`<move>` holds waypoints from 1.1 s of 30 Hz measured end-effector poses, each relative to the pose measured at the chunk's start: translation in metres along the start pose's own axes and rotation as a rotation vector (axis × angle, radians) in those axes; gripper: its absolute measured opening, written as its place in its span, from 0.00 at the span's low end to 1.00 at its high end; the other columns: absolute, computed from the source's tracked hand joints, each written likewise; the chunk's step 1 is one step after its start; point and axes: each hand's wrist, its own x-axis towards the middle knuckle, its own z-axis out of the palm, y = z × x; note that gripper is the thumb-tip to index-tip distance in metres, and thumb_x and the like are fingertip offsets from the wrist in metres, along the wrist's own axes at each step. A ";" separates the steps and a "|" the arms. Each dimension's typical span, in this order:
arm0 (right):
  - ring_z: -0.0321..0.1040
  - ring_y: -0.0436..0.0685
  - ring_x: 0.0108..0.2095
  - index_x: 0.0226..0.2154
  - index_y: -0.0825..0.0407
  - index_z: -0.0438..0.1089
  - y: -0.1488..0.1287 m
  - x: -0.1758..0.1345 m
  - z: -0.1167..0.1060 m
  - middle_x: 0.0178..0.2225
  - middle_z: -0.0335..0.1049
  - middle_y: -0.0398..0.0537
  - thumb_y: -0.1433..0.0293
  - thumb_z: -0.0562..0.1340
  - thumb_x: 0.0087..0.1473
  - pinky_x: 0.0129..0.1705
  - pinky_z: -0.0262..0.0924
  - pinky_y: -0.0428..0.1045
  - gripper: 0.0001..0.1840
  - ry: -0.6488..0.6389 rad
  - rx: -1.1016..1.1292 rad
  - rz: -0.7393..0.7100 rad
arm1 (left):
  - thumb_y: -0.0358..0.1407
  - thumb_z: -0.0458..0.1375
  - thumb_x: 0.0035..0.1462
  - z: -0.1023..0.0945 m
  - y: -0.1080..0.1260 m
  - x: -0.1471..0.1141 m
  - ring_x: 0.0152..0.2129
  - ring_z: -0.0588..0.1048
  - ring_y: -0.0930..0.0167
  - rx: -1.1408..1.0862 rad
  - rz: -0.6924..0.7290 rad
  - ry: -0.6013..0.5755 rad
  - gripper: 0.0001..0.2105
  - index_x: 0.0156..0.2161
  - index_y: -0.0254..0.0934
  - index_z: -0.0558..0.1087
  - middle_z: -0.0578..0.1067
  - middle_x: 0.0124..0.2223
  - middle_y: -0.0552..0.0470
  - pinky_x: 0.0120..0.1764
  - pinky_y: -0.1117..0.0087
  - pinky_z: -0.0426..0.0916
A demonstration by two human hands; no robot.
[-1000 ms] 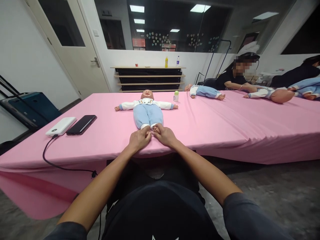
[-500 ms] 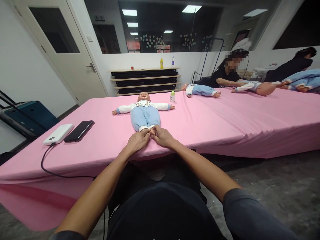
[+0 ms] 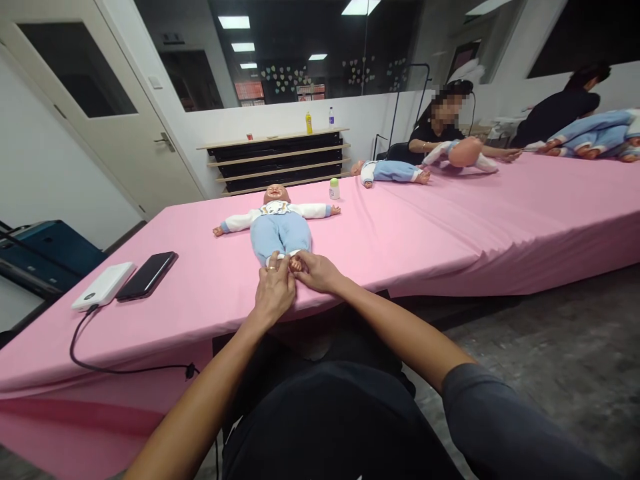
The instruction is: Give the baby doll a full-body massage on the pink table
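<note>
Now laying the left hand (image 3: 273,292) flatter, with spread fingers (image 3: 272,263), low on the doll's (image 3: 280,230) leg; pinching one foot (image 3: 297,265) with the right hand (image 3: 323,274). With feet near the table's (image 3: 400,230) front edge, could slide off from a hard pull.

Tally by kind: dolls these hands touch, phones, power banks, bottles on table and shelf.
Doll, touched by left hand and right hand: 1
Phone: 1
Power bank: 1
Bottles: 3 (green-capped bottle, yellow bottle, clear bottle)
Total: 6
</note>
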 end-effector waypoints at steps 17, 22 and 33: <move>0.71 0.53 0.40 0.44 0.50 0.71 0.008 0.003 0.000 0.40 0.75 0.46 0.68 0.60 0.59 0.44 0.61 0.47 0.10 0.022 0.153 -0.095 | 0.70 0.33 0.52 -0.045 -0.008 0.095 0.38 0.76 0.56 -0.293 -0.277 -1.024 0.45 0.67 0.46 0.54 0.73 0.53 0.37 0.32 0.57 0.74; 0.72 0.54 0.40 0.45 0.48 0.75 0.015 0.005 0.005 0.41 0.77 0.46 0.71 0.58 0.58 0.44 0.62 0.47 0.14 0.024 0.155 -0.101 | 0.73 0.39 0.46 -0.043 -0.001 0.109 0.48 0.71 0.49 -0.280 -0.294 -1.181 0.47 0.64 0.45 0.57 0.64 0.61 0.33 0.37 0.51 0.74; 0.68 0.54 0.35 0.31 0.54 0.74 0.011 0.003 0.004 0.33 0.75 0.50 0.75 0.53 0.55 0.41 0.58 0.46 0.14 0.351 0.100 0.162 | 0.63 0.40 0.57 -0.025 0.001 0.087 0.34 0.75 0.61 -0.228 -0.231 -0.914 0.35 0.54 0.37 0.68 0.72 0.50 0.38 0.30 0.62 0.73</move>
